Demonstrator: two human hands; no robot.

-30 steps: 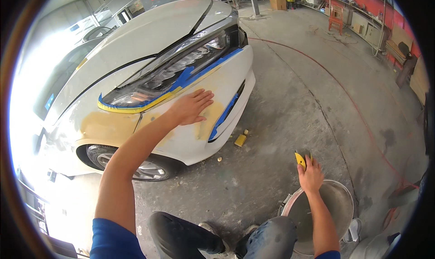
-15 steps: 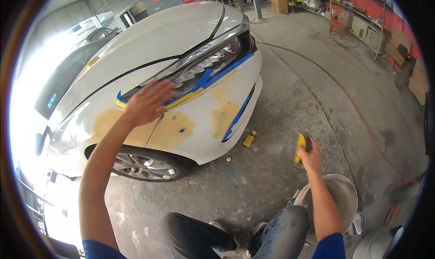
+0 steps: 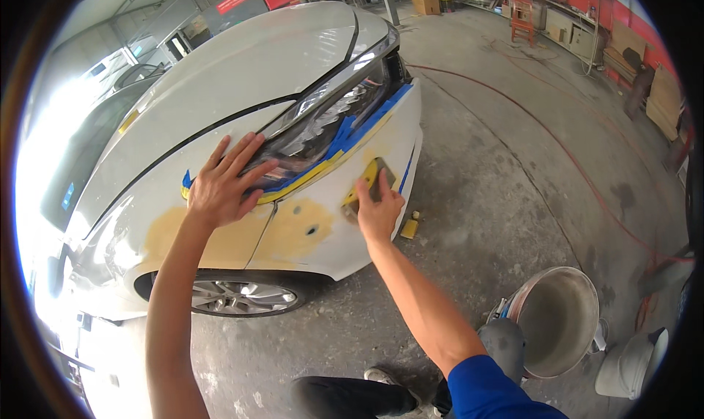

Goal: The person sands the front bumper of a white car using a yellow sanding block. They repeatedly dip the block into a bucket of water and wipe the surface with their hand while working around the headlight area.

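Observation:
My right hand (image 3: 379, 208) grips a yellow and dark sanding block (image 3: 369, 175), which lies against the white front bumper (image 3: 400, 118) of a car. Part of a tan filler patch there is covered by the block and hand. Spread flat, my left hand (image 3: 229, 183) rests over the lower edge of the headlight (image 3: 315, 129), beside its inner corner. Blue masking tape (image 3: 345, 134) and yellow tape border that headlight. Below my left hand, another filler patch (image 3: 297, 232) with a small dark spot spans the seam between fender and bumper.
A round bucket (image 3: 595, 302) stands at my right knee, with a smaller pale bucket (image 3: 620, 375) beyond it. A yellow sponge piece (image 3: 410, 229) lies on the floor by the bumper. A red hose (image 3: 557, 151) curves across the concrete. The front wheel (image 3: 242, 298) is at lower left.
My right hand has carried the sanding block from above the bucket, left and up onto the bumper. My left hand, raised before, has settled on the headlight edge. The view has shifted slightly.

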